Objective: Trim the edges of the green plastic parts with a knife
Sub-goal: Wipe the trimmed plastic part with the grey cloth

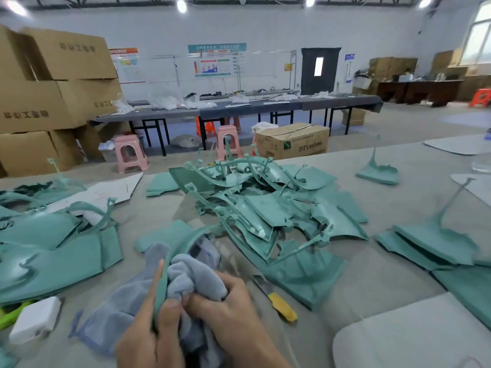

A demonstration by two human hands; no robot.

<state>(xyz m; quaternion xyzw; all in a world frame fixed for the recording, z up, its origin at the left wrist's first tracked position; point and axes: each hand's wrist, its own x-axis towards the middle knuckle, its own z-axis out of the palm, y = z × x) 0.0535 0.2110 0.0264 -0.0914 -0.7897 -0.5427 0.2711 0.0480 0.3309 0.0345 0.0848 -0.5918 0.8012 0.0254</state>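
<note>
the person's left hand [148, 322] is gripping a curved green part [170, 264] while the right hand [225, 301] is clutching a grey cloth [186, 280] against it, the knife [276, 298] is lying unheld just right, and a big heap of green parts [255, 205] is waiting beyond, so most trimming probably remains.

Parts pile [265, 203] lay mid-table; knife [276, 298] before it, right of hands [186, 322] and cloth [127, 312]. Stacked parts [53, 248] left; box [36, 320] before them. Stools [130, 152] behind table.
</note>
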